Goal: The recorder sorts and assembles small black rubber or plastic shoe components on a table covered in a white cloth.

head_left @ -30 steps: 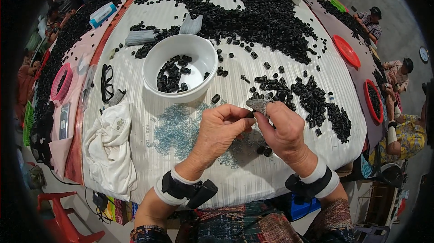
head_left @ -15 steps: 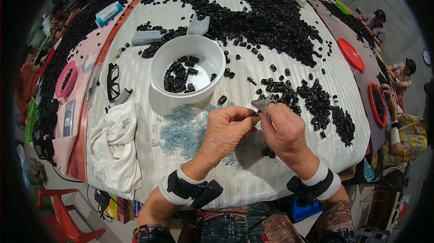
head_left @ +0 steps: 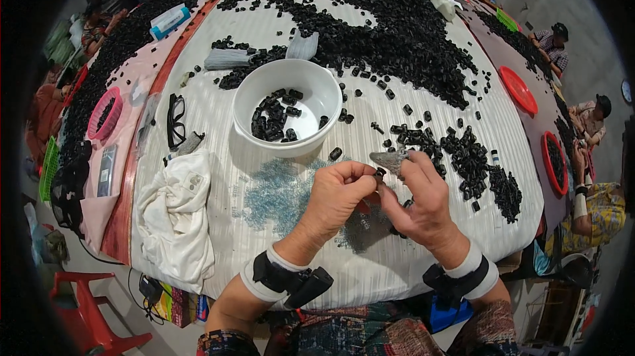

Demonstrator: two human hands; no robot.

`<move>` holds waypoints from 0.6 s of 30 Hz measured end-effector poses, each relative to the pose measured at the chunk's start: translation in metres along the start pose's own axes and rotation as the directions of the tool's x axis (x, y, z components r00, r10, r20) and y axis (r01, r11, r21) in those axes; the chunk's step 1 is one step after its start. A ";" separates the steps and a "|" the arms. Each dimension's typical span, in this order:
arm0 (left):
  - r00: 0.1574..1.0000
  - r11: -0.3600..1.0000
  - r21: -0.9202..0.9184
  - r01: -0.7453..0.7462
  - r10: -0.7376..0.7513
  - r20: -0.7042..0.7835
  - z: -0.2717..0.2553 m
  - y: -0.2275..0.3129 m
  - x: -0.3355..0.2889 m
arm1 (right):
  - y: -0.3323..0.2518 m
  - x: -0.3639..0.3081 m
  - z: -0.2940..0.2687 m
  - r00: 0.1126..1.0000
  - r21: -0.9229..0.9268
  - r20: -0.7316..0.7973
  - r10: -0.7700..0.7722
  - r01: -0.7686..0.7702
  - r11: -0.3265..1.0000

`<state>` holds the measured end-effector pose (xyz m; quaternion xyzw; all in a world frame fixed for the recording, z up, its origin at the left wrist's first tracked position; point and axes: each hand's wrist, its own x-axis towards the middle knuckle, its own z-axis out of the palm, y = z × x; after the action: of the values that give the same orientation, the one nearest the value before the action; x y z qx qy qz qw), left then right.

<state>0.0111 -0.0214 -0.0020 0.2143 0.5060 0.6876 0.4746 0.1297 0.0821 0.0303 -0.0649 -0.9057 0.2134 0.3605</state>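
My left hand (head_left: 336, 196) pinches a small black cylindrical part (head_left: 380, 173) between thumb and fingertips, above the near middle of the table. My right hand (head_left: 423, 202) is close beside it, with thumb and index finger spread apart. A grey fabric finger cover (head_left: 391, 159) sits on that index finger. Whether the right thumb touches the part, I cannot tell. Beyond my hands stands a white bowl (head_left: 246, 132) with several black parts (head_left: 272, 118) in it. A lone black part (head_left: 335, 154) lies between bowl and left hand. Small clear bluish pieces (head_left: 274, 194) are spread beside my left forearm.
Small piles of black parts (head_left: 466, 165) lie right of my hands, and a large heap (head_left: 397, 45) covers the far table. Black-framed glasses (head_left: 176, 121) and a white cloth (head_left: 173, 220) lie at left. Red trays (head_left: 518, 91) edge the right side, where other people sit.
My right thumb and index finger have parted, and the black part shows more plainly in my left fingertips. The whole view has shifted slightly, moving the bowl and table rightward and down.
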 end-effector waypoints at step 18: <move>1.000 0.998 -0.055 0.015 -0.015 -0.006 -0.002 -0.004 0.000 | 0.000 -0.003 0.008 0.992 -0.238 0.127 -0.011 0.042 0.970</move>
<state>0.0109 -0.0222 -0.0061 0.1954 0.4900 0.6982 0.4840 0.1267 0.0787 0.0233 -0.0824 -0.9464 0.1012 0.2955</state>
